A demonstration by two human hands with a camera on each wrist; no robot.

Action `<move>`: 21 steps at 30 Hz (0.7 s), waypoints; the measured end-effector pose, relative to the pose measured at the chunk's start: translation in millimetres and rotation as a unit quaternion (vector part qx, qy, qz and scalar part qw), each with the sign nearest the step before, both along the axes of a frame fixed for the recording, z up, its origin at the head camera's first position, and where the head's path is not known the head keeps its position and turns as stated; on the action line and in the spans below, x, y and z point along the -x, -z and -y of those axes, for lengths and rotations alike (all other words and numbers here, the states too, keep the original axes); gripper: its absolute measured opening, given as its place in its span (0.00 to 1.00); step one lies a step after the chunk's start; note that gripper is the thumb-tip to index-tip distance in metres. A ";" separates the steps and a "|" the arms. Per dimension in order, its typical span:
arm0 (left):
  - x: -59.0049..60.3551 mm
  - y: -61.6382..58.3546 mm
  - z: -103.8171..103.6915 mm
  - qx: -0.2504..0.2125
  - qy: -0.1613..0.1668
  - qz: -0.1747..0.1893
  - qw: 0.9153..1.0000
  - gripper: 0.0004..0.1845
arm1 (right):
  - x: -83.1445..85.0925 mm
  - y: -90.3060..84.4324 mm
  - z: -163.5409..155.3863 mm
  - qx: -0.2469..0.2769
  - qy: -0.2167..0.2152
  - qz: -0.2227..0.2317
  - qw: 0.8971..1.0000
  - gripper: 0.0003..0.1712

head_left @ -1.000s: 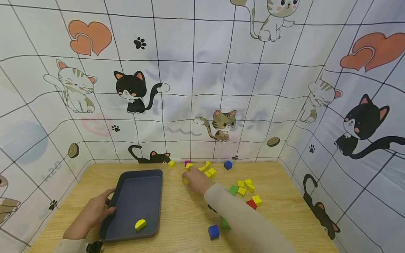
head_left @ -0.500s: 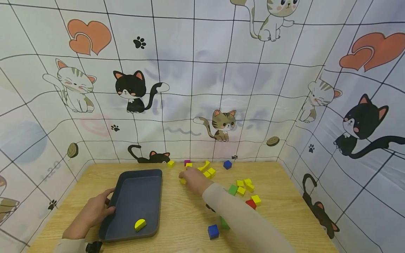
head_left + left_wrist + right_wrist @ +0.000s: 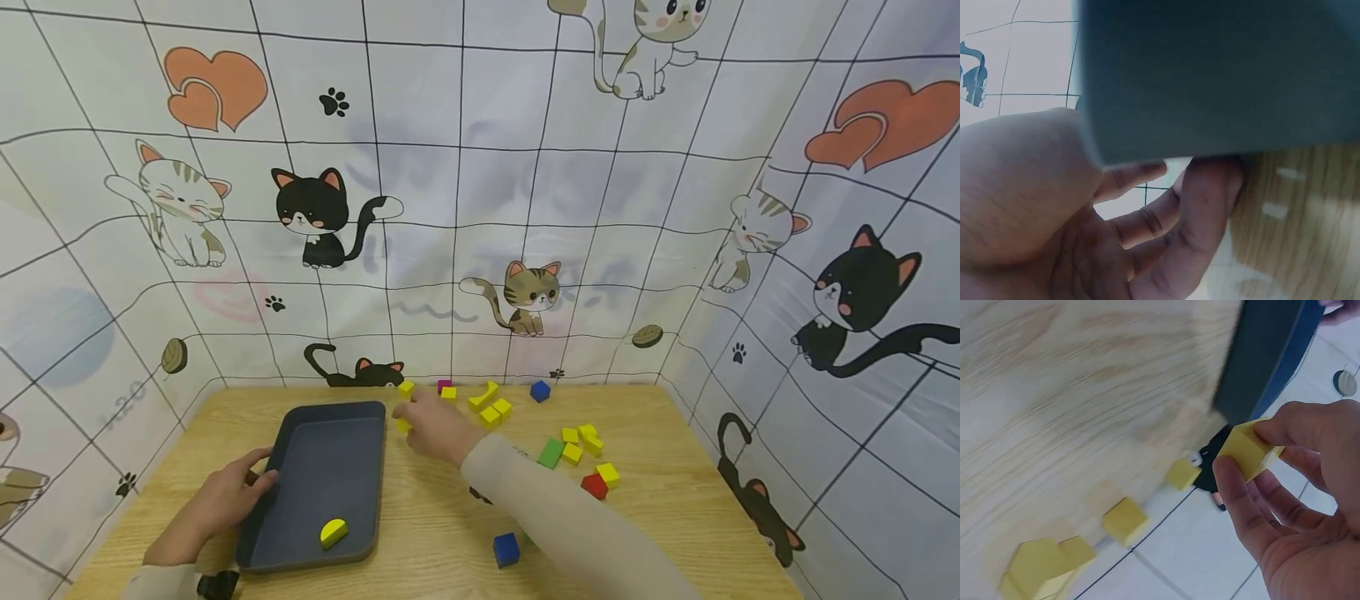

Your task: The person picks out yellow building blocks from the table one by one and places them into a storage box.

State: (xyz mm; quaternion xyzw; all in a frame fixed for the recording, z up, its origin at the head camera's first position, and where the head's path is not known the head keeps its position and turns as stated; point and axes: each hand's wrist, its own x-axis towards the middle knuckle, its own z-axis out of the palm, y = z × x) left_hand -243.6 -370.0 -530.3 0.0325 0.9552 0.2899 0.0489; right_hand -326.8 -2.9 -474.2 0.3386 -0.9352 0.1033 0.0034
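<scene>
My right hand (image 3: 427, 425) hovers just right of the dark grey tray (image 3: 296, 433), pinching a yellow block (image 3: 1249, 450) between thumb and fingers; the head view shows only a sliver of the yellow block (image 3: 403, 425). My left hand (image 3: 225, 500) grips the tray's left rim (image 3: 1210, 75), thumb over the edge and fingers (image 3: 1147, 219) beneath. A yellow half-round piece (image 3: 333, 532) lies inside the tray near its front.
On the wooden table (image 3: 450, 517), yellow blocks (image 3: 491, 404) lie scattered near the back wall along with a magenta cube (image 3: 444, 386) and a blue cube (image 3: 540, 391). More yellow, green (image 3: 552, 453), red (image 3: 594, 486) and blue (image 3: 506, 549) blocks lie to the right.
My right hand has moved left from the block cluster toward the tray, carrying the yellow block. My left hand stays on the tray's rim.
</scene>
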 end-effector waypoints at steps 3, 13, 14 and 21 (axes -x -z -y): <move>2.2 0.3 -0.5 0.003 0.001 -0.022 1.000 0.33 | -6.7 -5.8 11.9 -0.005 -0.017 -0.012 1.000 0.26; 5.0 5.9 -3.5 0.017 0.006 -0.093 0.996 0.36 | -29.1 -12.7 55.1 -0.056 -0.085 -0.047 0.994 0.25; 5.0 6.0 -3.7 0.016 0.006 -0.093 0.996 0.36 | -31.3 -12.1 59.2 -0.064 -0.090 -0.051 0.993 0.25; 3.3 5.3 -3.1 0.016 0.007 -0.085 0.996 0.37 | -46.6 -1.2 88.3 -0.114 -0.118 -0.039 0.986 0.26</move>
